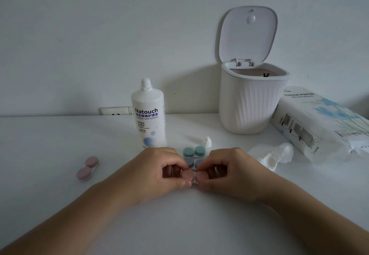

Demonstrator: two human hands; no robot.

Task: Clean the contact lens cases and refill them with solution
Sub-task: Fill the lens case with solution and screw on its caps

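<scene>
A pink contact lens case (192, 175) lies on the white table in front of me. My left hand (159, 172) pinches its left cap and my right hand (225, 171) pinches its right cap. Just behind it sit a purple-grey case (189, 161) and a green case (194, 151). Another pink case (87, 168) lies apart at the left. The white solution bottle (148, 115) stands uncapped behind my left hand. Its small white cap (206, 141) rests beside the green case.
A white ribbed bin (250, 105) with its lid up stands at the back right. A crumpled tissue (273, 154) lies right of my right hand, in front of a tissue paper pack (319, 122). A wall socket (116, 111) shows behind the table edge.
</scene>
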